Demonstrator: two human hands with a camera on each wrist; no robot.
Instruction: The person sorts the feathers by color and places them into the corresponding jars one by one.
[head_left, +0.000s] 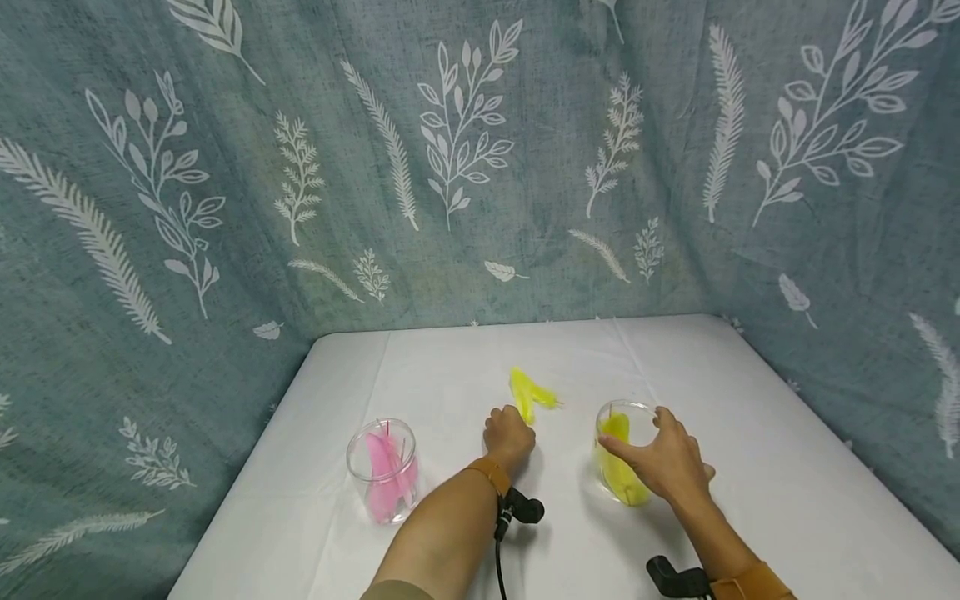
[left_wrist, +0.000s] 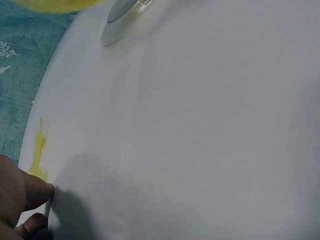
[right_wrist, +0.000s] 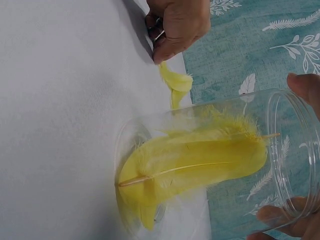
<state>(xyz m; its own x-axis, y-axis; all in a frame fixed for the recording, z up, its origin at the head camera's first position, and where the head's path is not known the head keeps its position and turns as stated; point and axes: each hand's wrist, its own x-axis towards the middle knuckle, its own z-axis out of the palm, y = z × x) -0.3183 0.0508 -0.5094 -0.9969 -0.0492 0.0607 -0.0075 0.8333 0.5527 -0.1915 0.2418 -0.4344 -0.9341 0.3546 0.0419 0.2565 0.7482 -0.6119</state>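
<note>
My left hand (head_left: pixel 510 437) is at the middle of the table, its fingertips pinching the near end of a yellow feather (head_left: pixel 522 396). In the right wrist view this feather (right_wrist: pixel 176 80) lies bent beyond the fingertips, partly overlapped by the jar. A second yellow feather end (head_left: pixel 546 397) points off to the right beside it. My right hand (head_left: pixel 670 457) grips a clear jar (head_left: pixel 643 427) near its rim, thumb on one side and fingers on the other. Inside that jar stand several yellow feathers (right_wrist: pixel 200 157), their quills showing through the wall.
To the left of my left forearm stands another clear jar (head_left: pixel 357 477) with pink feathers (head_left: pixel 386 471) in it. A white cloth covers the table (head_left: pixel 442 367). Behind and beside the table hangs a blue-green curtain (head_left: pixel 540 250) with white leaf prints.
</note>
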